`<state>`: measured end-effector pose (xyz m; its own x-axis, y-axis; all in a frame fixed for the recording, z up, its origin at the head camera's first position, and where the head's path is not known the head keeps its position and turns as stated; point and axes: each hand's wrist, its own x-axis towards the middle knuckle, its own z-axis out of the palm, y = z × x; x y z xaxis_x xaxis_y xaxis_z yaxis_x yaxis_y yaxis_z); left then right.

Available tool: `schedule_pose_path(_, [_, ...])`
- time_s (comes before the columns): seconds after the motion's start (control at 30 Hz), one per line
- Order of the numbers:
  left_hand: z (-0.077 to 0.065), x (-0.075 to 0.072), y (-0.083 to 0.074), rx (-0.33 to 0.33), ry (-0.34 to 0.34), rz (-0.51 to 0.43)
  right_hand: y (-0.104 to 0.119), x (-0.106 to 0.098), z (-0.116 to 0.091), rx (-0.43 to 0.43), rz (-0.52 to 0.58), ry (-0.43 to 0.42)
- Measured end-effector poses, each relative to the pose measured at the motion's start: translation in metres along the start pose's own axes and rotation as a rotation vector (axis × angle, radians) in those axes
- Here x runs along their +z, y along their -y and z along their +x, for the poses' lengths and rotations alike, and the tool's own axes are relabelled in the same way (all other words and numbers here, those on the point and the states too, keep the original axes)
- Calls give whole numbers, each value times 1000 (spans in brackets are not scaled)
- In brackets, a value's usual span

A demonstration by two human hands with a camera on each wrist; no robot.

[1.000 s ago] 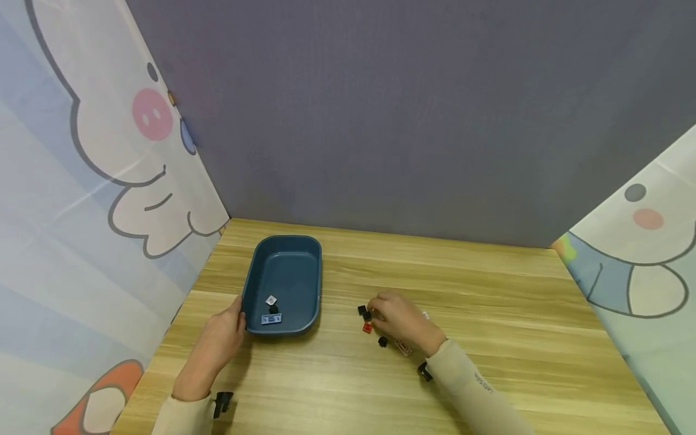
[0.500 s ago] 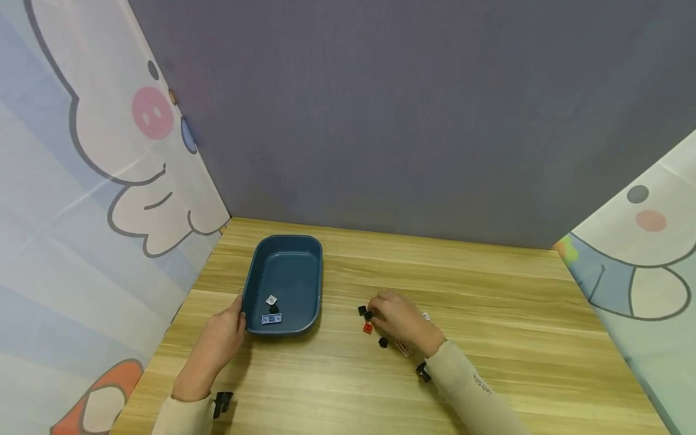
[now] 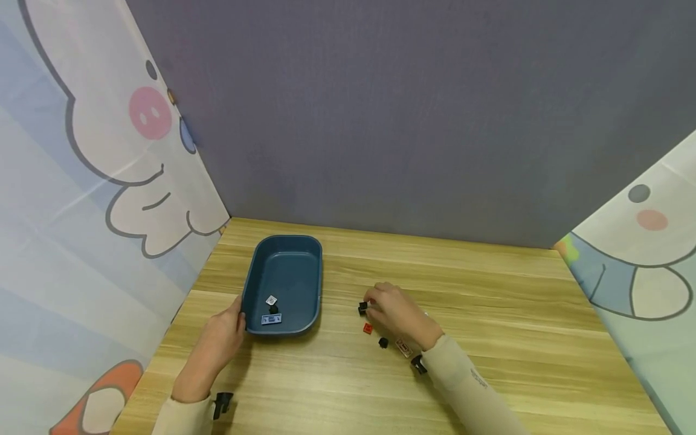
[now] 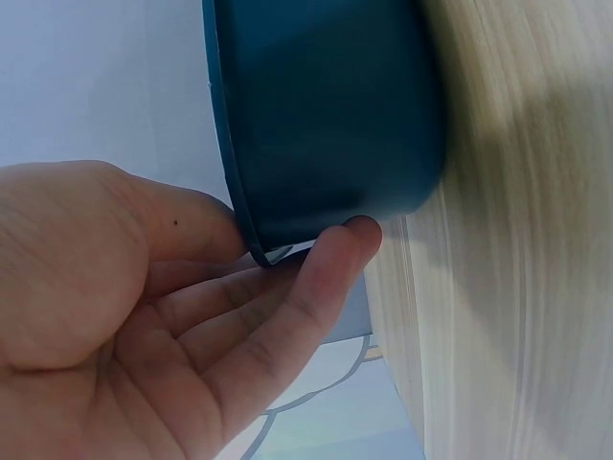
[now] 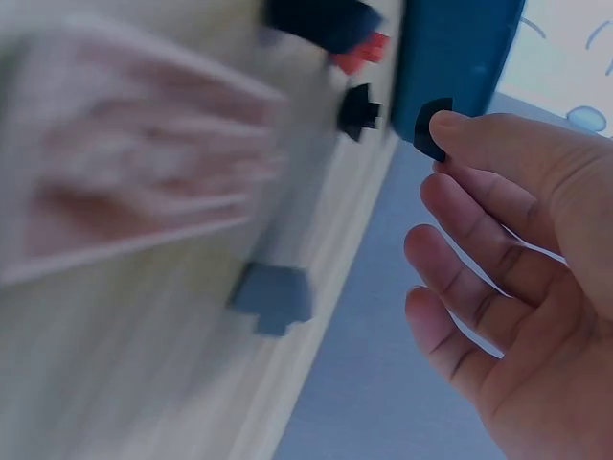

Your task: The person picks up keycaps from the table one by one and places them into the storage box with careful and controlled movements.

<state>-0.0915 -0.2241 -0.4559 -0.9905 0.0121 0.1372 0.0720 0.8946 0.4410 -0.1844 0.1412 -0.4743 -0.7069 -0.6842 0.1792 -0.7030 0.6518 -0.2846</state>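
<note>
My left hand (image 3: 220, 335) grips the blue plastic tray (image 3: 252, 272) at its near left corner. In the left wrist view the thumb is at the rim and the fingers lie along the outer wall. A white keycap (image 3: 271, 299), a small black piece (image 3: 273, 309) and a long blue keycap (image 3: 271, 319) lie inside. My right hand (image 3: 399, 314) pinches a small black keycap (image 5: 434, 129) between thumb and forefinger, its other fingers loosely bent. Just below it in the head view sits another black keycap (image 3: 362, 312); a red keycap (image 3: 368, 328) lies nearer me.
Another black piece (image 3: 383, 342) and a long pink keycap (image 3: 403, 348) lie on the wooden table (image 3: 326, 386) near the right wrist. Part of a white piece (image 3: 426, 313) shows beyond that hand. A grey panel (image 3: 380, 121) stands behind the table, with printed cloths at both sides.
My right hand has moved slightly away from me and left, taking a black keycap from beside the red one. The left hand and tray have stayed put.
</note>
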Motion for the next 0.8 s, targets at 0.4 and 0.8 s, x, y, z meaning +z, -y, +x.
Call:
schedule_pose_path(0.4, [0, 1, -1, -3, 8, 18, 24, -20, 56, -16, 37, -24])
schedule_pose_path(0.8, [1, 1, 0, 21, -20, 2, 63, -20, 110, -121, 61, 9])
